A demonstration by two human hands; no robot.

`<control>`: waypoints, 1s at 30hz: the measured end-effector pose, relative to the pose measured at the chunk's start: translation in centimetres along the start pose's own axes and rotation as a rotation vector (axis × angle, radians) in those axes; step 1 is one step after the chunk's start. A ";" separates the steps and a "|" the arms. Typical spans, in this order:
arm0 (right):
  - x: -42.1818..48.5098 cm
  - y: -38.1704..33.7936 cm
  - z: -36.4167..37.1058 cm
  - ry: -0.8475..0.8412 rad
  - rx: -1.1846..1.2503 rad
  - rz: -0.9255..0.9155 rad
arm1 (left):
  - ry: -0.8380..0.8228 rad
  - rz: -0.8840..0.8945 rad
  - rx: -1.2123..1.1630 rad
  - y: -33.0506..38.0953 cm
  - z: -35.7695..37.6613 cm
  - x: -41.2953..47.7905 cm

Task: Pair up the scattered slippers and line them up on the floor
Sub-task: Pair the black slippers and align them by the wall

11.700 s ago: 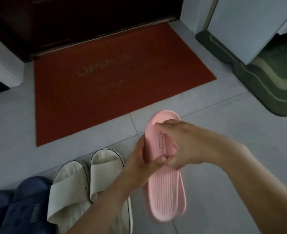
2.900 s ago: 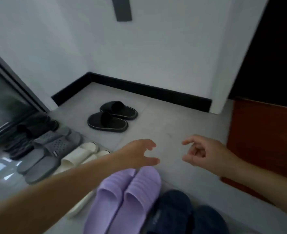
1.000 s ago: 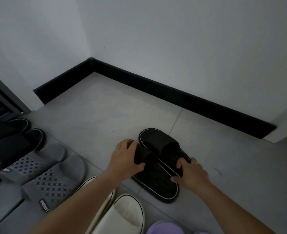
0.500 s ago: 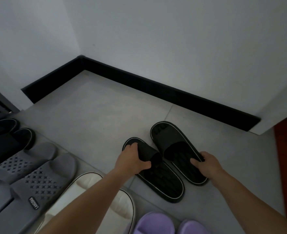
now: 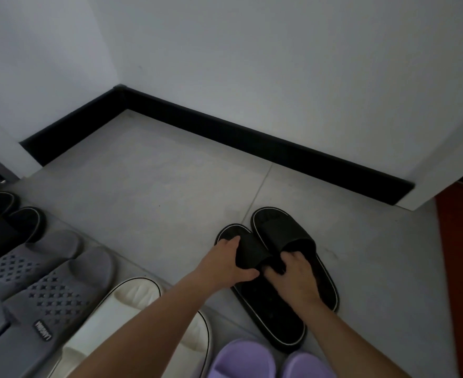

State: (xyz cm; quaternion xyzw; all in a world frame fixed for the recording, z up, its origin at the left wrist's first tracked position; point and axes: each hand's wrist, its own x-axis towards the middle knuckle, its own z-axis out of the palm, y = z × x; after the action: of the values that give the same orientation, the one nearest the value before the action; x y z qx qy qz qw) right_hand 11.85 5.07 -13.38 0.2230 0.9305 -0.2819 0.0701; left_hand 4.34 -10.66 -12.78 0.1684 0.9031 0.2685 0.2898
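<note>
The left hand (image 5: 226, 264) is clamped on the strap of the left black slipper (image 5: 263, 301); the right hand (image 5: 293, 276) curls into the right black slipper (image 5: 285, 236). Both lie touching on the tiled floor (image 5: 156, 192), ahead of the row. Next, probably drawing these rubbery, white-edged slides beside the ridged purple slippers (image 5: 255, 358).

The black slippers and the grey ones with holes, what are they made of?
The black slippers look like soft moulded rubber or foam with a matte finish: one-piece strap, bumpy footbed, thin pale line round the sole. The left hand grips one strap; the right hand reaches into the other. The grey slippers seem to be matte foam plastic too, judging by their punched diamond holes and thick rounded edges.
</note>
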 end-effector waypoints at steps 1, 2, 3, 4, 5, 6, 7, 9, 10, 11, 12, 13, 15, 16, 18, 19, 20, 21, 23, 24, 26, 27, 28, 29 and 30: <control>0.5 -0.4 -0.1 0.028 0.043 0.040 | -0.001 0.002 0.002 0.0 0.0 0.0; 0.9 -0.6 -0.3 0.054 0.041 0.054 | 0.009 0.010 -0.016 0.1 0.0 -0.1; 1.2 -0.7 -0.6 0.075 0.028 0.045 | 0.042 0.023 -0.053 0.1 0.0 -0.4; 1.2 -0.5 -1.0 0.110 0.024 0.024 | 0.104 0.037 -0.103 0.2 -0.1 -0.7; 1.1 -0.4 -1.5 0.156 0.030 0.008 | 0.196 0.052 -0.154 0.3 -0.2 -1.0; 0.7 -0.2 -2.2 0.201 0.042 -0.005 | 0.298 0.072 -0.196 0.4 -0.3 -1.3; 0.4 0.2 -3.1 0.241 0.061 -0.019 | 0.377 0.093 -0.224 0.7 -0.3 -1.6; -0.6 1.7 -5.1 0.293 0.079 -0.049 | 0.404 0.146 -0.216 2.2 -0.1 -2.1; -1.2 2.6 -6.3 0.309 0.078 -0.063 | 0.384 0.183 -0.178 3.3 0.2 -2.2; -2.0 3.6 -7.7 0.330 0.076 -0.073 | 0.369 0.223 -0.144 4.8 0.7 -2.4; -2.8 4.8 -9.1 0.353 0.072 -0.078 | 0.367 0.259 -0.123 6.6 1.3 -2.6; -3.8 6.0 -10.7 0.371 0.072 -0.083 | 0.376 0.298 -0.100 8.7 1.9 -3.0; -6.0 8.8 -14.0 0.396 0.075 -0.092 | 0.403 0.409 -0.003 13.5 3.4 -3.7; -7.2 10.4 -15.8 0.406 0.073 -0.098 | 0.410 0.470 0.063 16.2 4.4 -4.2; -10.0 13.9 -19.7 0.430 0.070 -0.106 | 0.396 0.569 0.169 22.0 6.7 -5.6; -11.6 15.8 -21.8 0.443 0.070 -0.107 | 0.377 0.603 0.202 24.9 8.1 -6.5; -13.4 17.9 -24.0 0.450 0.069 -0.103 | 0.351 0.629 0.222 27.8 9.6 -7.6; -15.3 20.1 -26.3 0.455 0.067 -0.095 | 0.320 0.655 0.235 30.8 11.2 -8.6; -19.4 25.0 -30.4 0.477 0.051 -0.050 | 0.252 0.689 0.252 36.8 14.7 -10.9; -21.6 27.6 -32.3 0.487 0.038 -0.018 | 0.220 0.700 0.258 39.7 16.8 -12.1; -26.3 33.0 -35.5 0.525 0.044 0.036 | 0.138 0.728 0.282 45.5 21.2 -14.8; -28.9 35.7 -36.8 0.547 0.062 0.066 | 0.090 0.740 0.296 48.2 23.6 -16.2; -31.5 38.3 -37.9 0.565 0.079 0.101 | 0.034 0.746 0.311 50.8 26.1 -17.6; -34.1 40.9 -38.8 0.581 0.097 0.140 | -0.025 0.751 0.325 53.3 28.6 -19.0; -36.5 43.6 -39.6 0.588 0.111 0.182 | -0.080 0.760 0.337 55.6 31.3 -20.5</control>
State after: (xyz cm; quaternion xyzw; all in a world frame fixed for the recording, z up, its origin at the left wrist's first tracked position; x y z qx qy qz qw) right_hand 64.04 45.70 7.34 0.3810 0.8702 -0.2483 -0.1893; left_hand 47.66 36.52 6.97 0.5449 0.7961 0.1980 0.1733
